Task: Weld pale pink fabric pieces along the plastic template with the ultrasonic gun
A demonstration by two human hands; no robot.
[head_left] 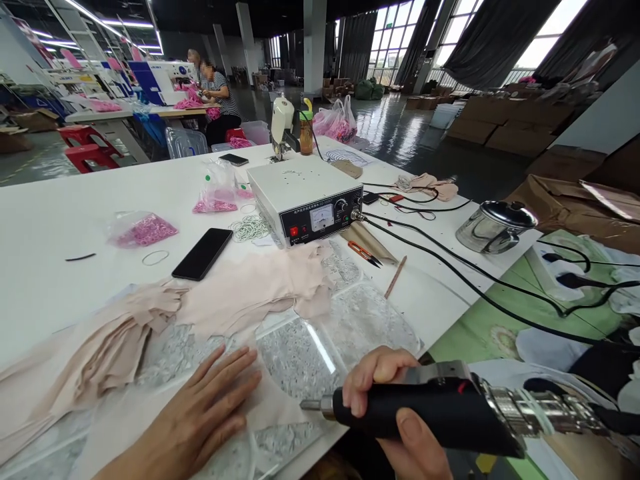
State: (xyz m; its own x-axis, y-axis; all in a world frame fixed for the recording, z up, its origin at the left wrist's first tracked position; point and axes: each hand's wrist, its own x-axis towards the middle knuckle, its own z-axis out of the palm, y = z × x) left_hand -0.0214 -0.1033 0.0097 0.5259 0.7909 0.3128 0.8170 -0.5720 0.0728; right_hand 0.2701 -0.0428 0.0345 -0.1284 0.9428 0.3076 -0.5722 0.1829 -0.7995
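Head view, and from where I stand the control box (270,183) at centre frame carries a line of Chinese characters on its black panel, too small for me to read surely, above a dial meter. Lettering on a sewing machine (163,81), upper left, looks like "JUKI".

At lower right, the right hand (393,393) is wrapped around a black handheld tool (425,417), smooth-barrelled, with a narrow metal tip at the edge of a thin, pale pink cloth (273,401), lower centre. The left hand (200,407) lies flat on that cloth, fingers slightly spread.
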